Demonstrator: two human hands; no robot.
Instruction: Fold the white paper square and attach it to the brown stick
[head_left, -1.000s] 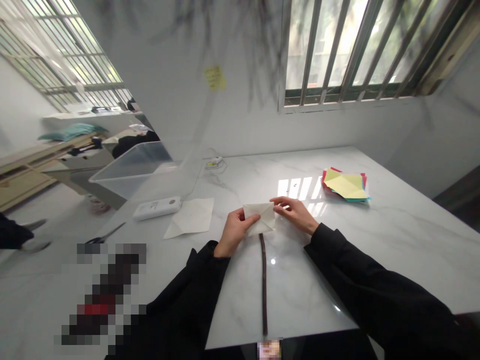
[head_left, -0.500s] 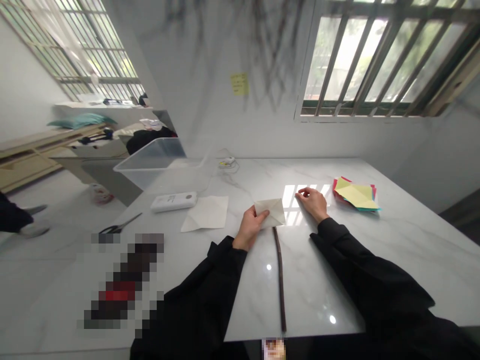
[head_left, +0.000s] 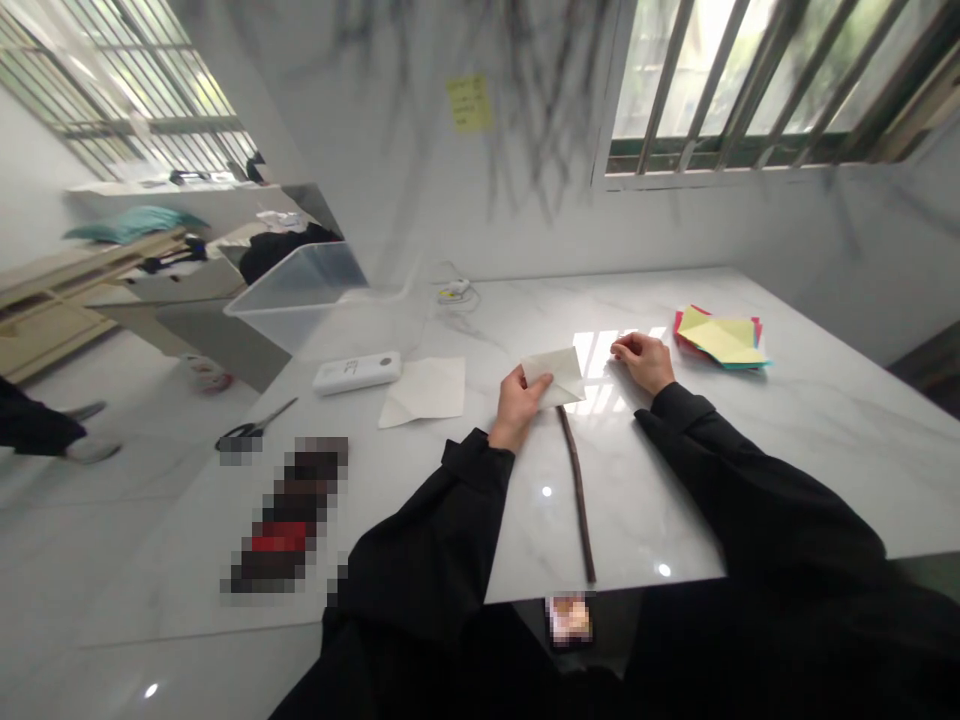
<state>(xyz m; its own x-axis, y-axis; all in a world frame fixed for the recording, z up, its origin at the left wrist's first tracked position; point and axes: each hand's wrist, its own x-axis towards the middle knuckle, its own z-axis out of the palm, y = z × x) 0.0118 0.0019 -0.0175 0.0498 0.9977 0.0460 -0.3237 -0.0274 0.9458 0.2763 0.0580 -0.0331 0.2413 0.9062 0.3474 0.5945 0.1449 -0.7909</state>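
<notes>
My left hand point(head_left: 517, 405) grips a folded cream-coloured sheet of paper point(head_left: 559, 375) by its left side, thumb on top, just above the table. Crease lines cross the sheet. To its right, my right hand point(head_left: 646, 362) is low over the marble table, thumb and fingers drawn together; whether anything small is between them I cannot make out. A thin dark brown stick point(head_left: 577, 500) lies on the table between my forearms, its far end reaching the paper's lower edge. Another creased cream sheet point(head_left: 426, 390) lies flat to the left.
A stack of coloured paper point(head_left: 724, 338) lies at the right. Leftward are a white oblong device point(head_left: 358, 374), scissors point(head_left: 255, 424), a blurred dark and red item point(head_left: 289, 515) and a clear plastic bin point(head_left: 300, 310). A cable point(head_left: 459, 290) lies by the wall. Someone's foot point(head_left: 91, 446) shows far left.
The camera view has tilted down, so the table appears higher in the picture. My left hand still holds the paper, now slightly turned. My right hand's fingers stay drawn together.
</notes>
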